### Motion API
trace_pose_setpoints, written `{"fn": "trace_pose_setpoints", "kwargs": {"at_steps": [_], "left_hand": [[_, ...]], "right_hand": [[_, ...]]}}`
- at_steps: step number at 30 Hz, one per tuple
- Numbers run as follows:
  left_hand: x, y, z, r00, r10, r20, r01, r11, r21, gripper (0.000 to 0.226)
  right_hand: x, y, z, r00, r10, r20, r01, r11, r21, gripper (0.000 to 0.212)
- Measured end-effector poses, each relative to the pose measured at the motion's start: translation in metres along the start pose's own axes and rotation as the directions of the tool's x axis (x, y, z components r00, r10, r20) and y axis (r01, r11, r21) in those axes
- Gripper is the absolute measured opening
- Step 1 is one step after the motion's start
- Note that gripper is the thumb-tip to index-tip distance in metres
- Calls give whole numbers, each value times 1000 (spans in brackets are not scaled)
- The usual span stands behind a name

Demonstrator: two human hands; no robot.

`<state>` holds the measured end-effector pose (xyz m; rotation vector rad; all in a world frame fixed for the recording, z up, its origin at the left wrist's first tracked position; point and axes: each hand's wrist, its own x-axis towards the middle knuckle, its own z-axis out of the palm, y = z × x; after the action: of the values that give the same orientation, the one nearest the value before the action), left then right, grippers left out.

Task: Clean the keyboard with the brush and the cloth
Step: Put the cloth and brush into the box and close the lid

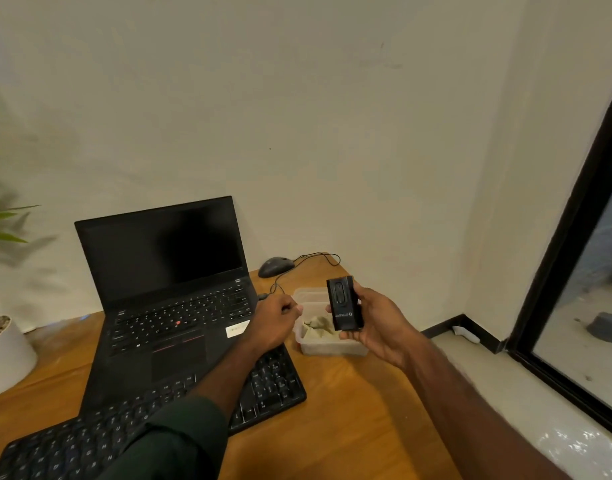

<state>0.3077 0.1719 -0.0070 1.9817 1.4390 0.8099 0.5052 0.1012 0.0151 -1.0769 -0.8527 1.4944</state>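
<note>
Partly arm-hidden keyboard [269,382], right hand [377,323] gripping black case [344,303], left hand [276,320] clenched, contents unclear

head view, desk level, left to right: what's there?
white plant pot → laptop → left hand → black case held in right hand → window frame

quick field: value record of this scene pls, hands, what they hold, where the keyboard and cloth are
right hand: grips a black brush case, upright
left hand: fingers curled, holding nothing visible
keyboard: black, on the wooden desk, in front of the laptop
cloth: crumpled inside the clear plastic tub
mouse: corded, behind the tub
</note>
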Motion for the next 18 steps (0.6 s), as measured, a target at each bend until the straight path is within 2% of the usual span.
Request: {"fn": "trace_pose_setpoints", "kwargs": {"at_steps": [1,2,3,5,7,9,12,15,16,18], "left_hand": [[3,-2,1,1000,-14,-12,14,1000,1,24],[5,-5,2,999,-28,-23,28,1000,2,22],[8,-6,3,999,-41,-30,41,999,8,19],[14,-8,3,998,-45,-47,46,998,35,15],[20,-10,3,997,-37,-64,40,998,45,13],[25,-12,3,997,-51,-58,53,998,41,13],[34,-15,4,996,-67,-65,71,996,51,14],[43,-20,7,992,-99,-77,103,994,45,12],[46,-22,8,991,-114,-77,118,992,53,12],[53,-26,12,988,-137,-74,144,986,86,12]], "right_hand": [[5,-3,-3,999,-30,-17,28,995,-99,38],[9,-5,-4,996,-79,-32,67,957,-282,36],[15,-7,-6,989,-144,-25,112,858,-501,33],[27,-6,-9,970,-229,79,192,532,-825,31],[40,-2,-10,964,-218,149,211,299,-931,41],[49,4,-7,967,-200,160,197,182,-963,46],[58,10,-7,973,-182,141,148,27,-989,42],[64,14,-12,983,-141,120,118,-26,-993,41],[66,13,-14,984,-128,120,121,-1,-993,44],[68,8,-19,983,-157,98,124,164,-979,47]]}}
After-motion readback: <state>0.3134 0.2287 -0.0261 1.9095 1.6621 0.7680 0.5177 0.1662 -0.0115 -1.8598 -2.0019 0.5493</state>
